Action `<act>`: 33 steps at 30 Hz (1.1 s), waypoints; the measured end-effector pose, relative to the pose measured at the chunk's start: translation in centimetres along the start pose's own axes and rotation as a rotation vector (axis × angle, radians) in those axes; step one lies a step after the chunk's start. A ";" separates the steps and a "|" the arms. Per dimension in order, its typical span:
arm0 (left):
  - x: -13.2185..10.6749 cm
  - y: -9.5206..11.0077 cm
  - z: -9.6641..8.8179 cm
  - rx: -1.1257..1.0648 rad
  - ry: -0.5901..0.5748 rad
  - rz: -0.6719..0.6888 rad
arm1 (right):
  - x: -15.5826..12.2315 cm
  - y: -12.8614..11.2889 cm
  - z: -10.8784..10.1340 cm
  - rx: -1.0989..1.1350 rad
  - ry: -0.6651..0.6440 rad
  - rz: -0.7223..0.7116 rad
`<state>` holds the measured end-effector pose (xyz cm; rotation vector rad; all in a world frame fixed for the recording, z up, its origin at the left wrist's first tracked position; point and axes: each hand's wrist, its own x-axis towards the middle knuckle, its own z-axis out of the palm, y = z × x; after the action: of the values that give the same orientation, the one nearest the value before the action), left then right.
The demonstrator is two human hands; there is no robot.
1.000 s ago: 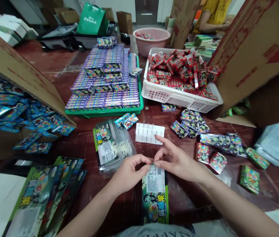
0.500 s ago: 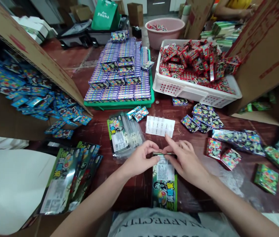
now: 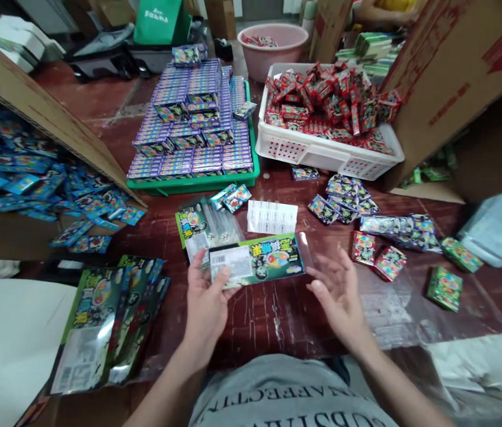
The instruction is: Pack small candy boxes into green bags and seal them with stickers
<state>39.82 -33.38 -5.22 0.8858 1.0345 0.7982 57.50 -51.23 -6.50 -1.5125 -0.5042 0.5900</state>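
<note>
A green printed plastic pouch (image 3: 272,259) is pinched at its labelled left end by my left hand (image 3: 208,296), thumb on top. It lies sideways above the table, its clear edge pointing right. My right hand (image 3: 339,290) is beside that clear end with fingers spread, holding nothing. Behind the pouch lie a stack of clear-ended pouches (image 3: 192,219) and a white sheet of round stickers (image 3: 272,217). Two small blue boxes (image 3: 236,198) touch the stack's far side. Several printed pouches (image 3: 86,332) overlap at the left.
A green tray (image 3: 162,187) holds rows of purple boxes; a white basket (image 3: 322,163) holds red boxes. Purple boxes (image 3: 344,196), red boxes (image 3: 388,263) and green boxes (image 3: 444,287) lie at right. Cardboard flaps (image 3: 55,112) rise on both sides. Another person's arm (image 3: 379,15) shows at the back.
The pouch has turned from upright to sideways and risen off the table in my left hand. My right hand has let go and moved right, its fingers opening.
</note>
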 end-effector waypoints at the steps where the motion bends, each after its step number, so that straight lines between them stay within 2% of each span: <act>1: -0.9 -0.5 0.1 0.009 -0.033 -0.007 | 0.1 0.1 0.5 0.029 0.025 0.005; 4: -2.5 -1.4 0.0 0.169 -0.181 0.015 | 1.6 -0.4 0.9 0.022 0.125 -0.045; 5: -2.7 -1.4 0.0 0.256 -0.266 0.024 | 2.3 -0.7 0.6 0.007 0.106 -0.059; 8: -2.5 -1.0 0.5 0.409 -0.485 0.068 | 3.7 -1.5 -0.1 -0.046 -0.062 -0.082; 10: -2.3 -0.9 1.4 0.393 -0.524 0.126 | 3.7 -1.7 0.1 -0.066 -0.091 -0.123; 12: -2.2 -1.1 2.2 0.387 -0.558 0.163 | 3.2 -1.4 0.6 -0.056 -0.039 -0.176; 14: -2.3 -1.4 2.6 0.406 -0.627 0.148 | 2.4 -0.8 1.0 -0.044 -0.014 -0.192; 17: -2.1 -1.4 2.3 0.449 -0.710 0.097 | 1.3 0.1 0.9 -0.040 -0.106 -0.132; 21: -1.5 -0.8 2.6 0.503 -0.678 0.154 | 0.8 0.6 0.1 -0.008 -0.214 -0.075; 25: -1.3 -0.3 3.9 0.425 -0.594 0.141 | 1.1 0.3 -0.2 -0.030 -0.151 -0.090; 27: -1.3 -0.1 4.3 0.394 -0.564 0.123 | 1.3 0.0 -0.3 -0.027 -0.183 -0.059; 31: -1.3 0.5 4.8 0.499 -0.623 0.131 | 1.5 -1.0 -0.7 0.006 -0.249 -0.059; 33: -1.3 0.8 5.1 0.539 -0.616 0.133 | 1.5 -1.4 -0.7 0.038 -0.259 -0.054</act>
<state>44.15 -35.39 -2.78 1.5553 0.6420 0.3011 59.19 -50.79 -5.18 -1.3888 -0.7269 0.7539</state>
